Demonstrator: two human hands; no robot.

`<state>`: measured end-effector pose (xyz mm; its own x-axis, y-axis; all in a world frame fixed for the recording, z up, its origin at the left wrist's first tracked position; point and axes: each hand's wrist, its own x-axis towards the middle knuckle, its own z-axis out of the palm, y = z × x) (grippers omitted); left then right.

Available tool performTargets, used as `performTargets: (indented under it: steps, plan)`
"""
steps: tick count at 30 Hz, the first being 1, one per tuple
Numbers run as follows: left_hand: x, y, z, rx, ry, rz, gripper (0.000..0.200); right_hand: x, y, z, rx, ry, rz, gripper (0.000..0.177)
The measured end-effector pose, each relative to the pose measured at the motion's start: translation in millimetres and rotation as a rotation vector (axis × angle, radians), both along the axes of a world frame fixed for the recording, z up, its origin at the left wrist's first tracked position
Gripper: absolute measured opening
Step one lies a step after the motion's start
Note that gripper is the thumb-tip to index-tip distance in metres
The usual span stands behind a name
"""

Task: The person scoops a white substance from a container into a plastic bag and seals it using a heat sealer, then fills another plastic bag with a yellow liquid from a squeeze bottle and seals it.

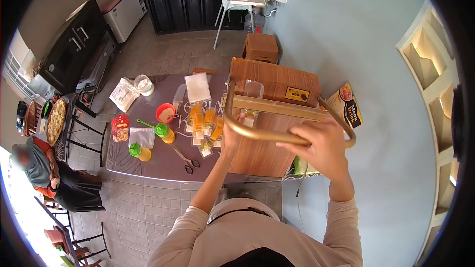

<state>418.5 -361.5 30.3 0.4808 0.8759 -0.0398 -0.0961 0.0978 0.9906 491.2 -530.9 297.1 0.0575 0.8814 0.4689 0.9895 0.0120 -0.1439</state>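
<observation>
Gripping the curved gold metal bar [252,133] with my right hand [322,147] curled round it, I should move it evenly over the brown wood-grain box [264,154] at the dark table's [161,167] right end. Guard my left hand [231,137]; its hidden grip I cannot tell.

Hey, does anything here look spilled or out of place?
No spill or damage stands out. The yellow packets look untidy, overlapping at mixed angles on the table. The menu sign by the wall looks tilted, though lens distortion may exaggerate that.
</observation>
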Motion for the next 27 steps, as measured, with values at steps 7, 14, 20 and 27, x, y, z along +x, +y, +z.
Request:
performTargets:
  steps: [7, 14, 20, 27]
  plan:
    - [1.6, 2.3, -8.5, -0.030, -0.003, -0.027, 0.042, -12.1, -21.2, -40.6, -0.118, 0.143, 0.021, 0.018]
    - [7.8, 4.2, -23.2, -0.035, 0.002, -0.005, 0.042, -15.8, -24.8, -52.5, -0.101, 0.199, 0.010, 0.018]
    - [5.2, -0.6, -5.7, 0.015, -0.084, -0.017, 0.048, -11.7, -14.9, -37.0, 0.113, 0.083, -0.038, 0.019]
    - [5.9, -0.7, -1.0, 0.018, 0.006, 0.047, 0.049, -4.3, -4.2, -20.6, 0.211, 0.037, -0.022, 0.020]
